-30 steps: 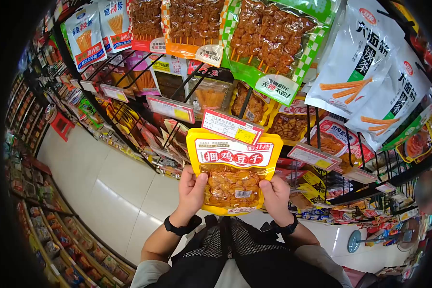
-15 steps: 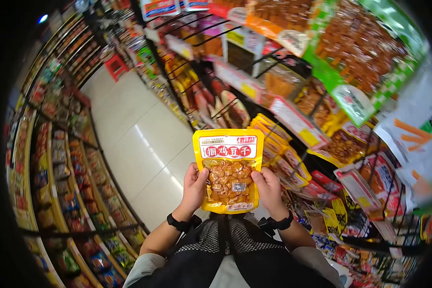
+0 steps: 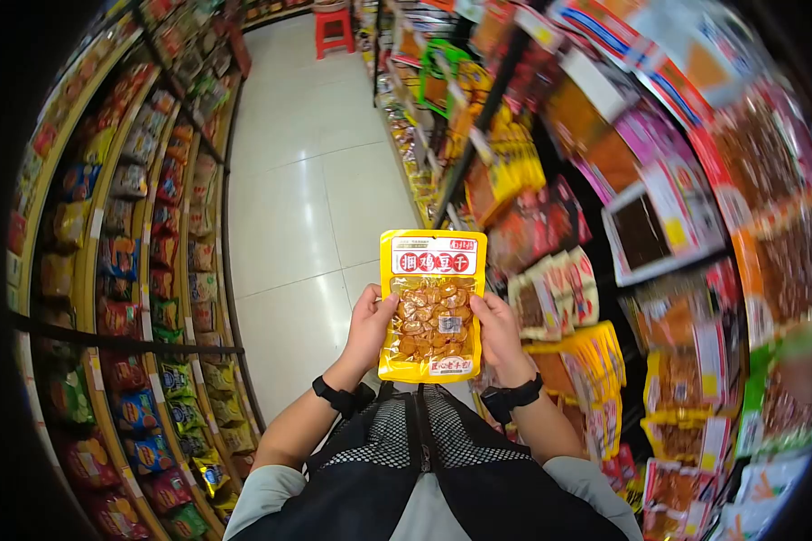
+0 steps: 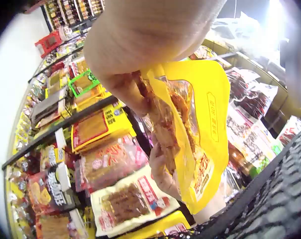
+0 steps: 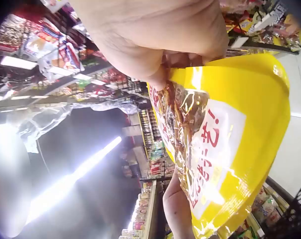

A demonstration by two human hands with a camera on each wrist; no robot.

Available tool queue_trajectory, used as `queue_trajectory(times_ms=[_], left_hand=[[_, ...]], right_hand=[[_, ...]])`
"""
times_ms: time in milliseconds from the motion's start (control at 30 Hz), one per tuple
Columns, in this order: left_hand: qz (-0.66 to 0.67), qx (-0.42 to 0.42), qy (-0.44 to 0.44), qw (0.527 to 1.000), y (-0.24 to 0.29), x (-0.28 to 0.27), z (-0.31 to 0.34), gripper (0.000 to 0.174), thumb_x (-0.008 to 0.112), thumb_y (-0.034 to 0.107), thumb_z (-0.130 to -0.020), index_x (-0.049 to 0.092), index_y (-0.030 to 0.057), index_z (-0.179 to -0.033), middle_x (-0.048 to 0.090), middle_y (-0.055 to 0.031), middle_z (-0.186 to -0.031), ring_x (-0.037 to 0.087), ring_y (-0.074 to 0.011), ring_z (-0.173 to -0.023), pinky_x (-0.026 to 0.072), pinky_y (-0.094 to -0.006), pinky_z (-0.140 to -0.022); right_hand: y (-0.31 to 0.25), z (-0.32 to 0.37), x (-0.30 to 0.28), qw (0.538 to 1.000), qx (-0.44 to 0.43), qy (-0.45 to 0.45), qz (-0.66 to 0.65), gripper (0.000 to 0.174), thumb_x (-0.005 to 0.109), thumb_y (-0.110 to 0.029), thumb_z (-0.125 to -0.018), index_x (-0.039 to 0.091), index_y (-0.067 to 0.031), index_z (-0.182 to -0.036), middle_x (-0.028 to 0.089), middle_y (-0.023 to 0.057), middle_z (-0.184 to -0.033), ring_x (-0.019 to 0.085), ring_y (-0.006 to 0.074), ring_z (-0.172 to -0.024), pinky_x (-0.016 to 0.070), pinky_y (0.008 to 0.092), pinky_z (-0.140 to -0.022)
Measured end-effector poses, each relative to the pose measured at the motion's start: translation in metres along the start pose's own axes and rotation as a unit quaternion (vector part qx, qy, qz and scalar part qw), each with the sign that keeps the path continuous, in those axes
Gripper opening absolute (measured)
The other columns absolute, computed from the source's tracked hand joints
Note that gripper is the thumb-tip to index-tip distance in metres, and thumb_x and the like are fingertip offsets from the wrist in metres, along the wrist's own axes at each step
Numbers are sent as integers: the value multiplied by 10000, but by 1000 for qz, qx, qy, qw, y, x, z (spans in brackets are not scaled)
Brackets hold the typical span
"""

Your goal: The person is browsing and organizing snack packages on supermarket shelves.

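Note:
A yellow snack packet point(image 3: 431, 311) with a white label and a clear window full of brown pieces is held upright in front of the body. My left hand point(image 3: 370, 323) grips its left edge, thumb on the front. On the opposite edge my right hand point(image 3: 501, 329) pinches the packet the same way, its other fingers hidden behind. In the left wrist view the packet point(image 4: 205, 114) appears edge-on beneath the left hand point(image 4: 140, 45). The right wrist view has the right hand point(image 5: 155, 35) curled over the packet's yellow border point(image 5: 259, 99).
Shelves of bagged snacks point(image 3: 140, 307) line the left side. A rack of hanging packets point(image 3: 677, 298) stands close on the right. Between them runs a tiled aisle floor point(image 3: 289, 189), with a red stool point(image 3: 334, 32) at its far end.
The head view has swung left from the rack, so the aisle and left shelves fill more of it. Both hands keep hold of the packet, now away from the rack's price tags.

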State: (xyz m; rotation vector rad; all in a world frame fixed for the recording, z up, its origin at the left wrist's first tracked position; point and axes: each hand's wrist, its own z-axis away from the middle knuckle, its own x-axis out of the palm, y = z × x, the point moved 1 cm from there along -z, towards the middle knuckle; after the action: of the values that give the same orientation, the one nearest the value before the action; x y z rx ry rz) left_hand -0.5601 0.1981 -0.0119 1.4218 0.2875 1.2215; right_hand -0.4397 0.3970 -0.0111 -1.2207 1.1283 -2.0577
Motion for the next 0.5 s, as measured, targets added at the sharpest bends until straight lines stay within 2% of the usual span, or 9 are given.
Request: queue_trajectory(times_ms=[100,200,267,433,500], left_hand=[[26,-17,34,999,31,-34,-48,105,553,148,-1008,499,58,-997,644,-54,-894,607,-95,-791,510,-260,-723],[-10,-14,66,998,52,-84,-101,115,562,146,-997,492,55,-986,648,-83,-964,633,-120,-844,545,-286,-759],[4,-10,75,997,72,-108,-132,109,560,140,-993,494,53,-987,647,-81,-959,633,-124,-840,545,-289,-759],[27,-25,108,993,103,-139,-207,114,549,154,-995,504,51,-976,629,-66,-931,598,-108,-838,503,-276,-755],[28,-32,116,992,112,-154,-240,100,550,136,-988,496,54,-968,630,-71,-947,612,-118,-834,526,-286,-753]], right_hand=[[15,-79,30,999,39,-25,4,200,562,-136,-1006,614,14,-1128,667,58,-1107,620,124,-976,498,298,-886],[19,-148,71,996,64,-44,38,219,538,-143,-1015,611,13,-1150,670,75,-1126,635,145,-1000,506,310,-897],[16,-187,98,995,77,-53,45,218,528,-140,-1018,607,11,-1153,669,74,-1137,640,145,-1010,512,311,-898],[13,-276,131,991,111,-66,46,206,526,-123,-1014,610,16,-1141,676,68,-1114,643,139,-991,511,301,-891],[15,-315,143,990,117,-72,42,203,529,-122,-1013,614,17,-1134,679,67,-1105,644,140,-988,511,299,-888]])
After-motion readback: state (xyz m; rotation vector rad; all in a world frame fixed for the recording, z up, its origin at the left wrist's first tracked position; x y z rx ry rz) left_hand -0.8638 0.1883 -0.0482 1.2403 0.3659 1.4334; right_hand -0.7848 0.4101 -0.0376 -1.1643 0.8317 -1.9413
